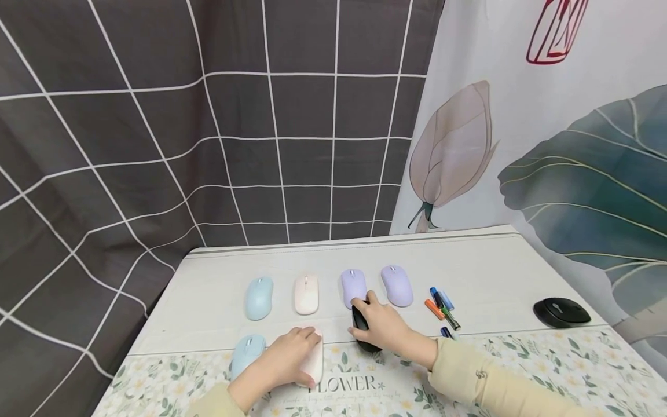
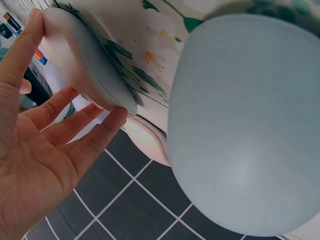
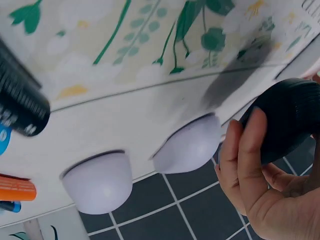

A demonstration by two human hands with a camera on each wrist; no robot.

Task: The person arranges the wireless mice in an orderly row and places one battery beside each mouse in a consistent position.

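Observation:
My left hand [image 1: 290,358] grips a pale pink computer mouse [image 1: 314,362] at the front of the mat; in the left wrist view its thumb and fingertips hold opposite ends of that mouse [image 2: 75,55]. Just left of it lies a light blue mouse [image 1: 247,354], large in the left wrist view. My right hand [image 1: 383,325] holds a black mouse [image 1: 361,325] between thumb and fingers, in front of two lilac mice [image 1: 354,285]. A shadow below the black mouse [image 3: 282,117] falls on the mat in the right wrist view.
Another light blue mouse [image 1: 259,298] and another pale pink mouse [image 1: 306,294] lie in the back row. Several markers [image 1: 443,307] are scattered right of the lilac mice. A second black mouse [image 1: 561,313] lies near the right edge of the flowered mat [image 1: 526,365]. A grid-patterned curtain [image 1: 307,162] hangs behind.

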